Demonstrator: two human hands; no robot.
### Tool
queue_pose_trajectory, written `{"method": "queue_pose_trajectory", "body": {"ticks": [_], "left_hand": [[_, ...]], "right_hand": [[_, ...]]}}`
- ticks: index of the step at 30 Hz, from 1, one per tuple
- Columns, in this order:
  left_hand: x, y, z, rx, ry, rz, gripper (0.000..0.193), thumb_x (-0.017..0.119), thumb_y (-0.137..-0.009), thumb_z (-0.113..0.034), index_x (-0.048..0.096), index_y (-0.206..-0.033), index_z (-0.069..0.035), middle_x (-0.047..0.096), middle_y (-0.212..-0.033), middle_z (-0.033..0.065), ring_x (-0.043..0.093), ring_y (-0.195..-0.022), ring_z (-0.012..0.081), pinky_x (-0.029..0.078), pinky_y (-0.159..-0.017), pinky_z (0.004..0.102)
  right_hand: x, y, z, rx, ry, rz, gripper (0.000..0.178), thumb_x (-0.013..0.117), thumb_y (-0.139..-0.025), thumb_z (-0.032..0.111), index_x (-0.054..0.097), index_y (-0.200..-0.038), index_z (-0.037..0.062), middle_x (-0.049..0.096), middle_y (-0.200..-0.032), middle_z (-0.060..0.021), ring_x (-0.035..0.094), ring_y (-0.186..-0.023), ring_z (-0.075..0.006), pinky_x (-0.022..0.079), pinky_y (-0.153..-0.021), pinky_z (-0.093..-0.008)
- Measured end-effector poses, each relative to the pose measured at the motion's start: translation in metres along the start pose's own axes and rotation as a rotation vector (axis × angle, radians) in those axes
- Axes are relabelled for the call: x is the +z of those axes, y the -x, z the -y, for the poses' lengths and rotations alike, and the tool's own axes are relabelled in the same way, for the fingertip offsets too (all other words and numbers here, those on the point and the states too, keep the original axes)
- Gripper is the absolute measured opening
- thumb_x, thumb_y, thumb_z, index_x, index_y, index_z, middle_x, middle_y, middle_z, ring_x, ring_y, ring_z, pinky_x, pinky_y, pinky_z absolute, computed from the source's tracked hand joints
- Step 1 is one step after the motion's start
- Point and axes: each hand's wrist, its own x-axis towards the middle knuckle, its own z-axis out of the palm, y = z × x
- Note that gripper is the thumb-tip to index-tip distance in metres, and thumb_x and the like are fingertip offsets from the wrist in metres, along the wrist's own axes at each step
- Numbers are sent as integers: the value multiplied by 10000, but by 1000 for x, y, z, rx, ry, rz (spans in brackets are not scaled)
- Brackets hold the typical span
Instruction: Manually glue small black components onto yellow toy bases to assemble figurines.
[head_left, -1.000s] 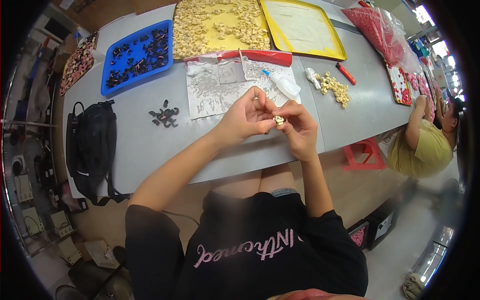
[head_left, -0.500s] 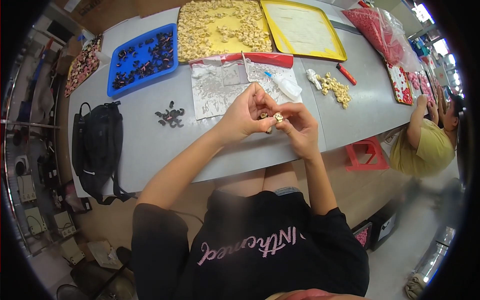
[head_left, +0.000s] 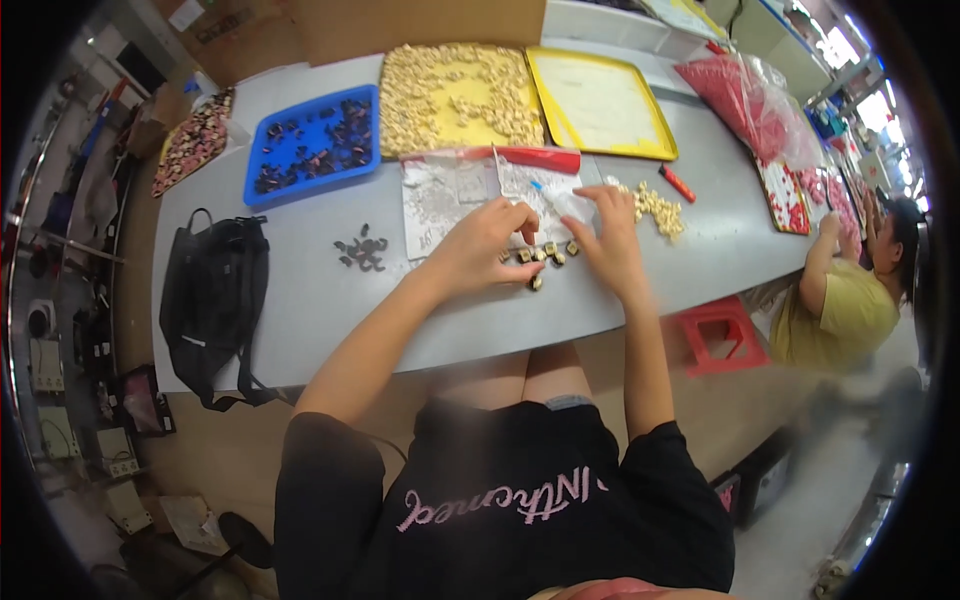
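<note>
My left hand rests over the table's near side, fingers bent and the thumb spread away from them. Around its fingertips lie several small cream-and-black pieces in a loose row. One more such piece sits just below the thumb tip. My right hand has thumb and fingers apart at a white, blue-tipped squeeze bottle, partly covering it; whether they touch cannot be seen. Beneath both hands' far side is a stained white board. Left of it lies a small pile of black curved pieces.
A blue tray of black pieces and a yellow tray of cream pieces stand behind. Beside them is another yellow-rimmed tray. Loose cream pieces, a red marker-like tube and a black bag also lie there. A co-worker sits right.
My hands have parted after pinching a small cream piece together. The right hand has moved to the squeeze bottle; the row of pieces now shows. The whole view has shifted.
</note>
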Motion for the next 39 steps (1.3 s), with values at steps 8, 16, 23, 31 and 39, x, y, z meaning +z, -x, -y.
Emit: {"method": "queue_pose_trajectory", "body": {"ticks": [8, 16, 23, 31, 39], "left_hand": [[-93, 21, -12, -312, -536, -342, 133, 661, -744, -85, 636, -865, -34, 631, -893, 117, 566, -924, 316, 455, -820, 383], [-108, 118, 13, -636, -500, -250, 185, 679, -760, -65, 711, -941, -49, 645, -1035, 131, 582, -984, 329, 467, -852, 391], [-86, 129, 21, -614, -453, -533, 84, 691, -764, -45, 712, -835, -5, 637, -888, 117, 624, -774, 259, 478, -661, 334], [-86, 116, 12, -509, -374, -720, 155, 680, -775, 33, 621, -918, 39, 617, -874, 115, 651, -779, 216, 528, -719, 279], [-75, 19, -4, -127, -47, -674, 131, 687, -776, 40, 673, -905, 17, 657, -933, 90, 638, -846, 168, 516, -766, 268]], "right_hand": [[-6, -5, -13, -1, 14, 61, 346, 743, -734, 129, 632, -1040, 10, 603, -980, -144, 567, -945, -316, 453, -830, -374], [-13, -5, -11, 166, -239, -168, 368, 741, -737, 94, 630, -1077, 5, 610, -972, -135, 580, -909, -275, 450, -812, -342], [-7, -2, -23, 149, -250, -193, 366, 753, -737, 111, 642, -1074, 23, 621, -961, -115, 580, -862, -237, 451, -746, -312], [0, 0, -44, 317, -945, -314, 407, 704, -824, 99, 551, -1189, 2, 607, -1053, -95, 591, -940, -169, 502, -754, -271], [-17, -47, -42, 396, -1523, -251, 303, 507, -978, 275, 533, -1129, 14, 599, -1099, -111, 542, -832, -143, 455, -745, -272]]}}
